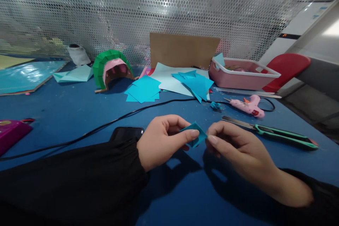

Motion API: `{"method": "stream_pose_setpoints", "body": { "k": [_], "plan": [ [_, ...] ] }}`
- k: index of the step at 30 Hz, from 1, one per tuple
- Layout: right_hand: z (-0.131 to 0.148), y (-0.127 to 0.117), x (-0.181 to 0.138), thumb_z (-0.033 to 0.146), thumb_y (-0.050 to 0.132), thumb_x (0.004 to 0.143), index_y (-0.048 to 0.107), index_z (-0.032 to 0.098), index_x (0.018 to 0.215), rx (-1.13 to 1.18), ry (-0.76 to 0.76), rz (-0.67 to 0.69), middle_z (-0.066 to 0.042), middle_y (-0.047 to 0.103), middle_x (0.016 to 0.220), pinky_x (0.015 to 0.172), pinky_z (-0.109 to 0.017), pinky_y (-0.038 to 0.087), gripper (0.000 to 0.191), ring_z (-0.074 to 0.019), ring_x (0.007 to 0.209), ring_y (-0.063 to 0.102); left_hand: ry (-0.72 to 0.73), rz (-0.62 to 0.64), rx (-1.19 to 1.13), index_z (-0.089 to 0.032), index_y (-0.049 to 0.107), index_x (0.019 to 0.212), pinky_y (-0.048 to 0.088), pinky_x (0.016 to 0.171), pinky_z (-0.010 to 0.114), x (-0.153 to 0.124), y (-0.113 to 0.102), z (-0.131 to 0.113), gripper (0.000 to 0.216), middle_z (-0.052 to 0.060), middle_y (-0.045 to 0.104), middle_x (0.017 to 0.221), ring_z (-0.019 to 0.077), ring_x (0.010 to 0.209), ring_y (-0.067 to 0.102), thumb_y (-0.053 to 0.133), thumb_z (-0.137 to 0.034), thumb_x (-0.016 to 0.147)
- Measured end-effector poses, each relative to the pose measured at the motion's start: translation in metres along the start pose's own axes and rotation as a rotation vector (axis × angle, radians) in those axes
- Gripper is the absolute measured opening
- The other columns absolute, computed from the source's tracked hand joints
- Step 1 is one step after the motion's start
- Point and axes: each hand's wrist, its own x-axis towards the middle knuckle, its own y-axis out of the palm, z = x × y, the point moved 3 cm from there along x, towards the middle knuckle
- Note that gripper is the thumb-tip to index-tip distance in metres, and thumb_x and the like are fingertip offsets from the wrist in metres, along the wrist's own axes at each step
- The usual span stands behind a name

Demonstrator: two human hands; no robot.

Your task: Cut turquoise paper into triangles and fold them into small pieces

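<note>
My left hand [166, 137] pinches a small folded piece of blue paper [195, 142] between thumb and fingers, above the blue table. The paper is turned so that it looks like a diamond, with one corner pointing up. At its right corner, the thumb and forefinger of my right hand [233, 144] are closed on the paper's tip. Behind my hands lie a stack of blue paper squares [144, 89] and a pile of folded blue paper [194, 83]. A small crumpled blue paper piece [216, 105] rests past my right hand.
A utility knife [286, 136] with its blade out lies right of my right hand, near a pink glue gun [249, 106]. A black cable [127, 114] crosses the table. Phone [127, 133], green paper arch [111, 64], pink basket [241, 77] and cardboard sheet [182, 50] surround the work.
</note>
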Motion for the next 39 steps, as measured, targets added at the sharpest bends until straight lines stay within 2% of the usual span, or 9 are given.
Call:
{"method": "stream_pose_setpoints", "body": {
  "k": [4,12,16,19,23,29,33,37,39],
  "plan": [
    [-0.004,0.004,0.001,0.035,0.055,0.089,0.060,0.020,0.079,0.063,0.026,0.047,-0.001,0.062,0.068,0.049,-0.019,0.046,0.019,-0.0107,0.055,0.055,-0.026,0.047,0.028,-0.011,0.064,0.074,0.051,0.060,0.022,0.000,-0.001,0.002,0.023,0.003,0.067,0.070,0.0111,0.063,0.060,0.077,-0.030,0.068],
    [-0.010,0.002,0.001,0.038,0.054,0.090,0.061,0.019,0.083,0.035,0.078,0.061,0.000,0.058,0.065,0.050,-0.021,0.042,0.022,-0.0108,0.057,0.053,-0.030,0.073,0.109,-0.013,0.072,0.077,0.048,0.058,0.022,0.000,-0.004,0.009,0.025,0.002,0.065,0.066,0.0108,0.059,0.056,0.075,-0.037,0.071],
    [-0.017,0.004,0.002,0.042,0.055,0.090,0.057,0.018,0.079,0.257,0.203,0.091,0.003,0.053,0.061,0.049,-0.020,0.038,0.026,-0.0090,0.053,0.048,-0.039,0.131,0.066,-0.013,0.074,0.085,0.051,0.064,0.024,0.000,-0.001,0.010,0.025,0.004,0.067,0.075,0.0128,0.069,0.059,0.071,-0.036,0.075],
    [-0.020,0.009,0.003,0.043,0.058,0.087,0.056,0.017,0.077,0.425,0.298,0.139,0.003,0.051,0.059,0.047,-0.020,0.035,0.028,-0.0079,0.051,0.047,-0.058,0.163,0.026,-0.012,0.071,0.092,0.052,0.065,0.025,0.000,0.000,0.009,0.030,0.006,0.068,0.079,0.0138,0.071,0.062,0.074,-0.033,0.072],
    [-0.022,0.011,0.003,0.044,0.059,0.086,0.057,0.015,0.077,0.450,0.349,0.169,0.002,0.052,0.060,0.048,-0.021,0.035,0.031,-0.0086,0.052,0.048,-0.110,0.194,-0.030,-0.012,0.067,0.087,0.051,0.061,0.024,0.001,0.000,0.009,0.027,0.006,0.068,0.082,0.0140,0.070,0.065,0.076,-0.031,0.071],
    [-0.020,0.010,0.002,0.046,0.059,0.085,0.058,0.016,0.078,0.382,0.315,0.182,0.002,0.053,0.061,0.047,-0.021,0.036,0.031,-0.0088,0.051,0.048,-0.169,0.161,0.001,-0.013,0.062,0.084,0.052,0.062,0.024,0.001,0.001,0.009,0.015,0.004,0.067,0.079,0.0129,0.068,0.065,0.069,-0.020,0.073],
    [-0.012,0.010,0.003,0.043,0.054,0.089,0.060,0.017,0.079,0.206,0.207,0.215,0.001,0.056,0.062,0.050,-0.022,0.040,0.029,-0.0098,0.054,0.049,-0.148,0.116,0.107,-0.015,0.061,0.086,0.051,0.057,0.022,0.002,0.001,0.009,0.014,0.001,0.062,0.070,0.0116,0.063,0.061,0.064,-0.019,0.074],
    [-0.006,0.012,0.003,0.037,0.051,0.092,0.060,0.018,0.083,0.088,0.085,0.236,-0.003,0.065,0.075,0.060,-0.024,0.047,0.022,-0.0130,0.064,0.057,-0.082,0.108,0.104,-0.018,0.057,0.095,0.048,0.048,0.019,0.002,0.000,0.008,0.021,0.001,0.061,0.085,0.0092,0.057,0.062,0.063,-0.019,0.075],
    [-0.006,0.013,0.002,0.036,0.052,0.091,0.061,0.019,0.087,0.016,0.050,0.233,-0.004,0.067,0.077,0.063,-0.026,0.048,0.019,-0.0145,0.067,0.059,-0.079,0.095,0.111,-0.017,0.057,0.093,0.047,0.045,0.017,0.001,0.000,0.007,0.019,-0.001,0.061,0.077,0.0083,0.053,0.060,0.062,-0.017,0.075]
  ]
}}
